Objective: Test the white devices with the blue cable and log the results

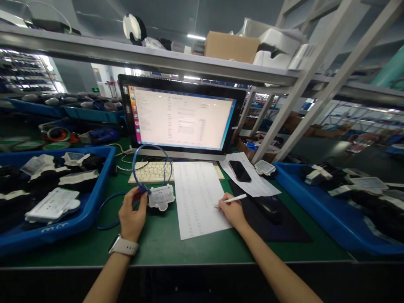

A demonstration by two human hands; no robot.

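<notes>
My left hand point(133, 213) pinches the blue plug of a blue cable point(135, 168), right beside a small white-and-grey plastic module point(161, 198) on the green table. Whether the plug sits in the module I cannot tell. The cable loops up in front of the monitor and trails away to the left. With a white pen point(235, 198) in its fingers, my right hand point(232, 210) rests on a printed sheet point(198, 202). The pen's tip is at the paper, near the columns of print.
A lit monitor point(183, 118) stands behind a cream keyboard point(151, 172). To the right lie a phone point(240, 171) on papers and a black mouse point(268, 209) on a dark pad. Blue bins of modules flank me, left point(105, 176) and right point(315, 210). Overhead runs a shelf point(158, 55).
</notes>
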